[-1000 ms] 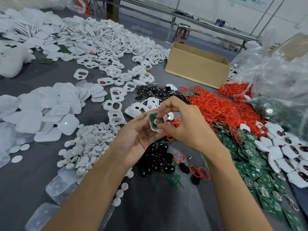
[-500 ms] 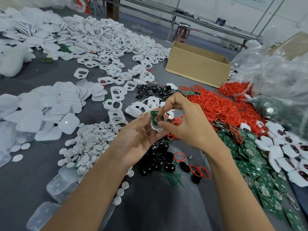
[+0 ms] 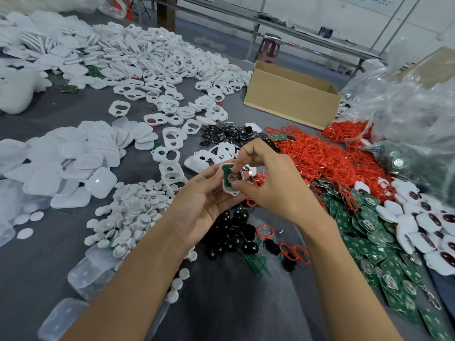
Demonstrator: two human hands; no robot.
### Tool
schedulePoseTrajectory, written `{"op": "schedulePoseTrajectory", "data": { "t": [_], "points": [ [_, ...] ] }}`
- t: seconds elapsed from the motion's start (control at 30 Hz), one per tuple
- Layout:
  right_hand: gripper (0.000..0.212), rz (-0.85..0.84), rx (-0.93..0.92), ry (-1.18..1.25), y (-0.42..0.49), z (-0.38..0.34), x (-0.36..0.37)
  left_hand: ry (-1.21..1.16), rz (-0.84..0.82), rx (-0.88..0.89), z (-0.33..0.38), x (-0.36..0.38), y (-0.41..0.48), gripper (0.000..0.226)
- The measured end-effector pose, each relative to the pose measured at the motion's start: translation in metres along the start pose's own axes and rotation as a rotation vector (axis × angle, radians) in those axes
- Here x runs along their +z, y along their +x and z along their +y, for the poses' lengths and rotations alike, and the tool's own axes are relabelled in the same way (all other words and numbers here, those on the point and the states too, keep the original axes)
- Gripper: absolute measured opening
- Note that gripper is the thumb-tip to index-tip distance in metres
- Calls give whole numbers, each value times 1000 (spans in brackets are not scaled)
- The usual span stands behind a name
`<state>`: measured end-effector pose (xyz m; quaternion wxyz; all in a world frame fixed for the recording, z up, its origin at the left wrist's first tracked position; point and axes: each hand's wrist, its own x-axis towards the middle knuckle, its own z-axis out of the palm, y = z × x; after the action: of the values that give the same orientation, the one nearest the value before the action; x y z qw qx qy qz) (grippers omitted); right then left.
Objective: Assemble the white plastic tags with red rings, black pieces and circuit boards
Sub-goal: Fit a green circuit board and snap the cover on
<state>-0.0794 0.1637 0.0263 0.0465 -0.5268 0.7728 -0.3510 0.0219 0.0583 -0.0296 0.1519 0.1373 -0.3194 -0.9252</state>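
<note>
My left hand cradles a white plastic tag with a green circuit board seated in it, held above the table's middle. My right hand pinches the tag's right side between thumb and fingertips, one finger pressing on the board. Below my hands lies a heap of black pieces. Red rings are piled to the right, and loose green circuit boards spread at lower right. White tag frames lie scattered behind my hands.
A cardboard box stands at the back right beside clear plastic bags. White square covers and round white caps cover the left. Assembled tags lie at far right. Clear plastic trays sit near the front edge.
Both hands have lifted the tag slightly and tilted it; my right fingers have shifted over the circuit board's upper part.
</note>
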Motion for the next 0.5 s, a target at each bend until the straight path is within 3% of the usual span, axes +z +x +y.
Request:
{"op": "schedulePoseTrajectory", "data": {
  "t": [0.2,0.33,0.5],
  "points": [
    [38,-22,20,-19,0,4,7,259,54,118,-5,4,2,15],
    [38,-54,16,31,-1,6,3,295,101,139,-4,0,2,17],
    [21,206,24,98,13,-6,4,252,225,96,-7,0,5,17]
  ]
}}
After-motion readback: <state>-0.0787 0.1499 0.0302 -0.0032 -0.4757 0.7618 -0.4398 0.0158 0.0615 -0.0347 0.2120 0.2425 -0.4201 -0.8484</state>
